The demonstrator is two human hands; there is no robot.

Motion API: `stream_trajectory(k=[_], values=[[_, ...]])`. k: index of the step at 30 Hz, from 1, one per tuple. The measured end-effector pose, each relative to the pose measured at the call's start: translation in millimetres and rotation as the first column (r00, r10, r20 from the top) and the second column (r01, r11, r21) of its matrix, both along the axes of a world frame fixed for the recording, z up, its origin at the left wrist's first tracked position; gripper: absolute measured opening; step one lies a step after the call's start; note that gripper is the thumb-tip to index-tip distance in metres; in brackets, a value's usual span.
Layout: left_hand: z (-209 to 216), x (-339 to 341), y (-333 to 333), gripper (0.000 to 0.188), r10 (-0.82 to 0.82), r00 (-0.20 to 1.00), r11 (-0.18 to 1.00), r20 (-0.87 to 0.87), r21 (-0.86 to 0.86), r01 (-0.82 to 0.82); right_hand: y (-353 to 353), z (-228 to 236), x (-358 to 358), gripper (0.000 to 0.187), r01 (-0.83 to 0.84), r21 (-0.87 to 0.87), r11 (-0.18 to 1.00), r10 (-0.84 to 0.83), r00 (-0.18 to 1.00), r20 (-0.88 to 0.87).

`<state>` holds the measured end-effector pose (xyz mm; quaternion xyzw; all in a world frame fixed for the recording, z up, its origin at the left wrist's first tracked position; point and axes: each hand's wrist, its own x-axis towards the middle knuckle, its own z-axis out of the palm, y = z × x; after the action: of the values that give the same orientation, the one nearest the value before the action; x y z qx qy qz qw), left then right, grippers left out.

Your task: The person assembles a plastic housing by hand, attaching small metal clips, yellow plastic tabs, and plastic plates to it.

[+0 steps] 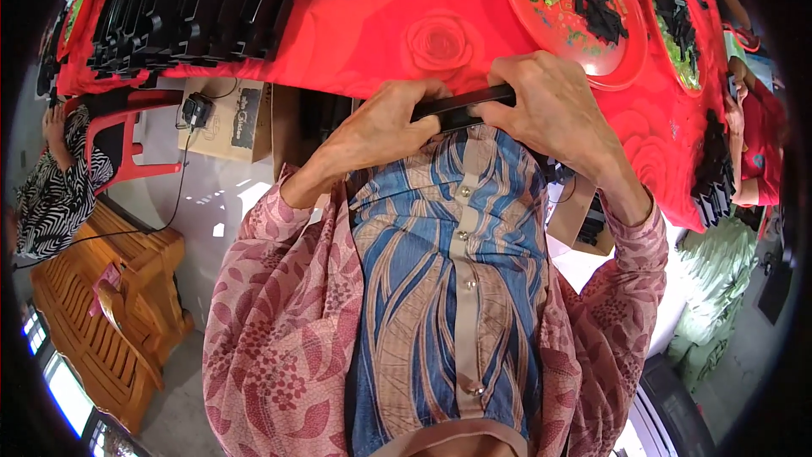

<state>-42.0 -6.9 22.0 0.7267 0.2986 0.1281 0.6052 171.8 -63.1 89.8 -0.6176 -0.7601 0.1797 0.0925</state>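
Note:
Both of my hands grip one long black strip (462, 107), which looks like plastic, and hold it level in front of my chest at the near edge of the red table. My left hand (391, 125) is closed round its left end. Fingers of my right hand (548, 106) wrap the other end, thumb toward the middle. Beyond the right hand lies a red tray (628, 68) with small green clips and black pieces in it. Far to the left, several long black strips (199, 8) are stacked side by side on the table.
The red rose-patterned cloth (381, 25) covers the table. A second tray of black and green parts (677, 30) stands at the right. Below are a cardboard box (228, 123), a red plastic chair (135, 148) and a wooden bench (101, 296). People sit on either side.

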Motion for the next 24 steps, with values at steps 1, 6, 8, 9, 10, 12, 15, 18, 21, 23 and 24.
stream_trajectory(k=[1,6,8,9,10,12,15,18,21,23,24], values=[[0,0,0,0.035,-0.001,0.999,1.0,-0.032,-0.015,0.0,0,-2,0,0.033,-0.014,0.034,0.999,0.014,1.0,-0.017],[-8,0,1,0.034,0.002,1.0,1.0,-0.019,-0.027,-0.003,3,5,-4,0.031,0.013,-0.047,0.999,-0.011,1.0,0.029],[-7,0,0,0.032,0.013,0.999,1.0,-0.03,-0.023,-0.014,4,4,-3,0.03,0.006,-0.025,1.0,-0.006,1.0,0.027],[-7,-1,0,0.032,0.016,0.999,1.0,-0.032,-0.025,-0.017,4,6,-4,0.03,-0.001,-0.028,1.0,0.002,0.999,0.037],[-8,-3,1,0.031,-0.001,1.0,0.994,-0.003,-0.108,0.0,4,7,-4,0.029,-0.009,-0.031,0.999,0.011,0.999,0.048],[-7,-6,2,0.031,-0.009,1.0,0.981,0.027,-0.194,0.014,4,5,-6,0.03,-0.036,0.024,0.999,0.035,0.998,0.052],[-1,-10,5,0.033,-0.068,0.997,0.949,-0.048,-0.311,0.049,8,12,-12,0.031,-0.064,0.045,0.997,0.059,0.993,0.103],[-5,-15,2,0.032,-0.041,0.999,0.939,0.006,-0.342,0.04,11,16,-18,0.033,-0.087,0.029,0.996,0.081,0.983,0.164],[-6,-18,0,0.034,-0.006,1.0,0.939,0.028,-0.344,0.016,14,18,-21,0.033,-0.126,0.066,0.99,0.113,0.979,0.171],[-8,-20,0,0.036,0.002,0.998,0.963,0.06,-0.268,0.014,15,18,-22,0.033,-0.147,0.086,0.985,0.132,0.978,0.163],[-8,-21,0,0.036,0.008,0.998,0.963,0.063,-0.269,0.009,16,18,-22,0.033,-0.15,0.086,0.985,0.135,0.979,0.152]])
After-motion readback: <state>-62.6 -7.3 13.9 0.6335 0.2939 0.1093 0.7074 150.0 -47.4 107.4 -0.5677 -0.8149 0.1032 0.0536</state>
